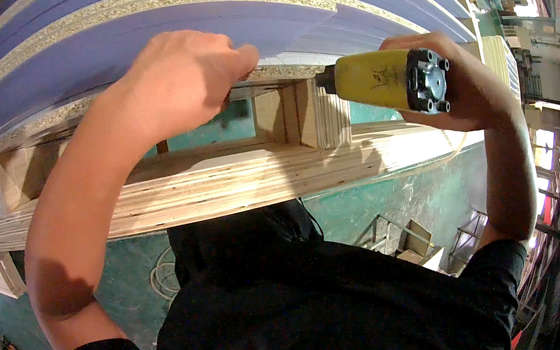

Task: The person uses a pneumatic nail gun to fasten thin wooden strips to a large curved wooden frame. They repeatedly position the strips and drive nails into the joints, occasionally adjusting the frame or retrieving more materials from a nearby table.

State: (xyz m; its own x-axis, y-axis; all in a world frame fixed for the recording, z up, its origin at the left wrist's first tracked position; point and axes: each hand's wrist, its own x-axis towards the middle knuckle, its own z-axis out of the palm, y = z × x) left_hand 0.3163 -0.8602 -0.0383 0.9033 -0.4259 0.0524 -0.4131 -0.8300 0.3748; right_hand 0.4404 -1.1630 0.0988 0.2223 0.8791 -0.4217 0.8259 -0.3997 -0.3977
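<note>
My right hand (450,77) is wrapped round a yellow air driver (373,81) with a black bolted end cap. Its dark nose points left, by the chipboard edge (290,70) and the upright wood block (331,116) of a timber frame. My left hand (190,80) is closed, knuckles up, over the same chipboard edge to the left of the tool. Its fingertips are turned down and mostly hidden, so whatever they pinch cannot be made out. Below both hands runs the plywood rail (225,196), with gaps between the short cross blocks.
Several blue-faced chipboard panels (258,26) lie in layers beyond my hands. A thin air hose (462,145) hangs under my right wrist. Coiled hose (162,276) lies on the green floor (364,207). An open cardboard box (417,238) and metal frames stand at the right.
</note>
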